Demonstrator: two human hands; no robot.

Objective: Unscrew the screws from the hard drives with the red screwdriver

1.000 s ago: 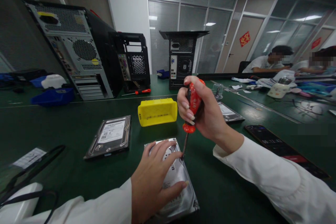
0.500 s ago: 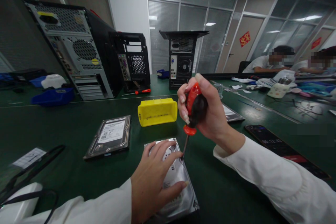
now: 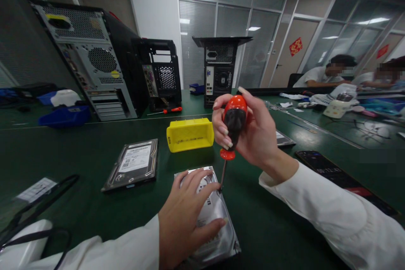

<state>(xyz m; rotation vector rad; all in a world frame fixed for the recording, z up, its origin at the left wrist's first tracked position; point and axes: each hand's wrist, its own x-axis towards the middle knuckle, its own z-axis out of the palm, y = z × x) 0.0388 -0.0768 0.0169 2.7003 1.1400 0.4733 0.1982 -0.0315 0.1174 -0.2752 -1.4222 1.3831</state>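
A silver hard drive (image 3: 218, 236) lies on the green tabletop in front of me. My left hand (image 3: 190, 206) rests flat across its top with the fingers spread, covering much of the label. In my right hand (image 3: 253, 130) is a screwdriver (image 3: 236, 120) with a red and black handle, fingers wrapped around the grip. Its shaft slants down, and the tip meets the drive's right edge near my left index fingertip. Whether a screw sits under the tip I cannot make out. Just beyond the drive stands a yellow bin (image 3: 190, 135) with small dark bits inside.
Another hard drive (image 3: 134, 162) lies to the left, and one more (image 3: 284, 139) is partly behind my right hand. A phone (image 3: 341, 179) lies at the right. Computer cases (image 3: 104, 59) stand at the back, with a second screwdriver (image 3: 171, 110) before them. Two people sit far right.
My right hand has turned the screwdriver handle, so its red and black sides show differently. The tip stays at the drive's edge. My left hand has not moved.
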